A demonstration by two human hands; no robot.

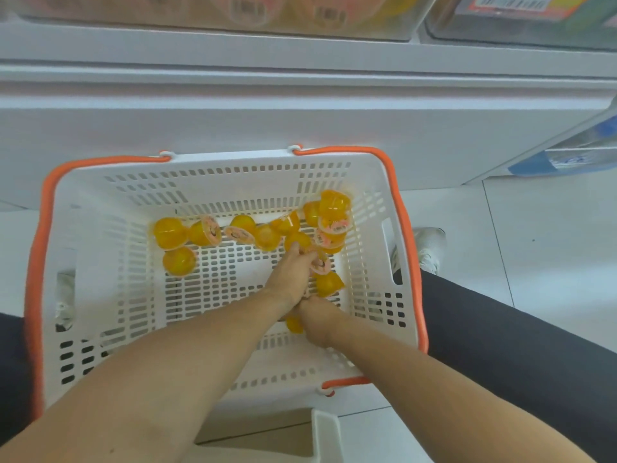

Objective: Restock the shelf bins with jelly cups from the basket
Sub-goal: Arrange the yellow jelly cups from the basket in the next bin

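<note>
Both hands dig in my basket (387,202): left hand (289,274) pinches one jelly cup (320,265), right hand (319,320) clutches another, and overfilled fingers could spill cups before the shelf bins (213,15)

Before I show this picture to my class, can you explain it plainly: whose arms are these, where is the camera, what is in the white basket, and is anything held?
There is no machine: a person wears a camera on the head, looking down at their own bare arms. On the floor stands a white basket with orange handles, before a white shelf base. Orange jelly cups lie scattered on its bottom, mostly along the far side. The left hand has its grip on a cup with a pink lid. The right hand curls over another cup near the basket's right side. Blurred shelf bins show along the top.
</note>
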